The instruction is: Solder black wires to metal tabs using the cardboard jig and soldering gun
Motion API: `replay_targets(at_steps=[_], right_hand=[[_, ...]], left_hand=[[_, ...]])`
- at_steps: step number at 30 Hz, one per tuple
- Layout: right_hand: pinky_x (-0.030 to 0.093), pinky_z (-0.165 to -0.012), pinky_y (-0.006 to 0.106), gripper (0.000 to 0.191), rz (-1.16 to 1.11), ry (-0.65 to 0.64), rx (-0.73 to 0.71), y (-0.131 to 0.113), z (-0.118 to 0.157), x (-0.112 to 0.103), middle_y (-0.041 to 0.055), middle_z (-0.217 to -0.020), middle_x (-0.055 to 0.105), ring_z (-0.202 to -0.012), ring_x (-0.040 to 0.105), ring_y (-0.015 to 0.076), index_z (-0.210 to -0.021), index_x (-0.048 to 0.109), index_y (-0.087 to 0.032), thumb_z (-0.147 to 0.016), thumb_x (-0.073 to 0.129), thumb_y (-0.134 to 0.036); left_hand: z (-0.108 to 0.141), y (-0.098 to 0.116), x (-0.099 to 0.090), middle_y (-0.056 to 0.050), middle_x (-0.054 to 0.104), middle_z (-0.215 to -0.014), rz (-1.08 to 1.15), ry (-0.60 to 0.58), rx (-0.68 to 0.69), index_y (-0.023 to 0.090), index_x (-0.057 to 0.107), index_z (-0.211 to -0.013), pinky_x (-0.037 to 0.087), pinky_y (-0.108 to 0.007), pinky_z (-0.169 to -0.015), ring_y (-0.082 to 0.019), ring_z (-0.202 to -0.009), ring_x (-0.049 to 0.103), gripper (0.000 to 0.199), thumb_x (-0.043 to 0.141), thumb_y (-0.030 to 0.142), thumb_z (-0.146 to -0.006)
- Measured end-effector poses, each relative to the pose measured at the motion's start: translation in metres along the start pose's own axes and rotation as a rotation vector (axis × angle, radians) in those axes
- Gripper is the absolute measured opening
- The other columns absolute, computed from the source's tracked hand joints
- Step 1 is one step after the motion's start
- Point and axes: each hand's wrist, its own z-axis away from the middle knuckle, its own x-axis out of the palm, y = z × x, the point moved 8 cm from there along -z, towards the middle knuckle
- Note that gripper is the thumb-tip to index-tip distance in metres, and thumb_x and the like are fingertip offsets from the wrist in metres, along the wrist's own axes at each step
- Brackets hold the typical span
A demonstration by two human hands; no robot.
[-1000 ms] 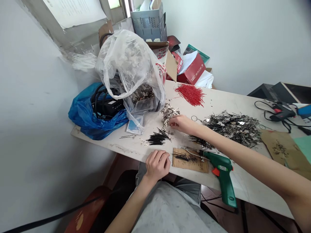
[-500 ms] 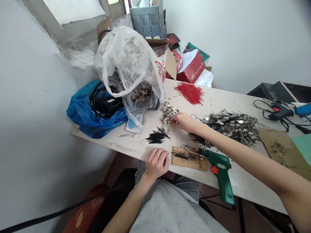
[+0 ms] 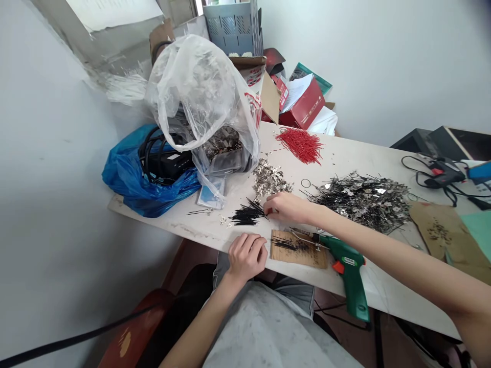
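Note:
My right hand (image 3: 282, 206) is closed in a pinch at the right end of a pile of black wires (image 3: 247, 213); whatever its fingertips hold is too small to name. Just behind it lies a heap of small silvery metal pieces (image 3: 269, 178). My left hand (image 3: 248, 257) rests at the table's near edge with its fingers curled, and their tips are hidden. To its right is a brown board (image 3: 297, 258) with black wires on it. The nozzle of a green glue gun (image 3: 351, 278) reaches over that board.
Red wires (image 3: 299, 145) lie farther back on the table (image 3: 356, 153). A large pile of metal pieces with wires (image 3: 364, 199) is at the right. Plastic bags, one clear (image 3: 207, 87) and one blue (image 3: 126, 174), stand at the left. Boxes are behind.
My right hand has moved from the silvery metal pieces toward me, to the edge of the black wires. My left hand has stayed in place.

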Motion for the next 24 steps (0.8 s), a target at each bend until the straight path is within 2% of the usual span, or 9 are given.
replay_targets(at_steps=[6, 15, 20, 24], right_hand=[[0.055, -0.085, 0.038, 0.014, 0.005, 0.007, -0.006, 0.006, -0.002, -0.01, 0.0017, -0.09, 0.07, -0.085, 0.067, 0.018, -0.092, 0.069, -0.017, -0.099, 0.069, -0.028], [0.056, -0.093, 0.044, 0.02, 0.089, 0.102, 0.117, 0.042, -0.025, -0.05, 0.0044, -0.101, 0.072, -0.096, 0.069, 0.0204, -0.099, 0.071, -0.017, -0.1, 0.068, -0.037], [0.056, -0.092, 0.044, 0.023, 0.169, 0.172, 0.216, 0.059, -0.033, -0.055, 0.0068, -0.109, 0.07, -0.099, 0.067, 0.0214, -0.106, 0.07, -0.018, -0.101, 0.066, -0.04], [0.056, -0.092, 0.045, 0.024, 0.179, 0.185, 0.185, 0.052, -0.033, -0.049, 0.008, -0.116, 0.068, -0.102, 0.066, 0.0223, -0.113, 0.069, -0.018, -0.101, 0.066, -0.038]], left_hand=[[0.001, -0.001, 0.0, -0.004, 0.074, -0.083, -0.002, 0.007, -0.003, 0.021, 0.068, -0.089, 0.046, -0.032, -0.067, -0.017, -0.074, 0.065, 0.014, 0.061, 0.009, -0.087], [0.0, 0.0, -0.002, -0.002, 0.074, -0.083, 0.011, 0.024, 0.013, 0.02, 0.067, -0.09, 0.046, -0.032, -0.066, -0.018, -0.073, 0.063, 0.015, 0.063, 0.007, -0.085], [0.0, 0.0, -0.002, -0.002, 0.073, -0.083, 0.012, 0.026, 0.013, 0.02, 0.066, -0.091, 0.046, -0.032, -0.066, -0.017, -0.074, 0.063, 0.015, 0.062, 0.007, -0.086], [0.0, 0.0, -0.003, -0.003, 0.073, -0.082, 0.013, 0.028, 0.012, 0.02, 0.067, -0.09, 0.046, -0.032, -0.067, -0.017, -0.074, 0.063, 0.015, 0.062, 0.007, -0.086]])
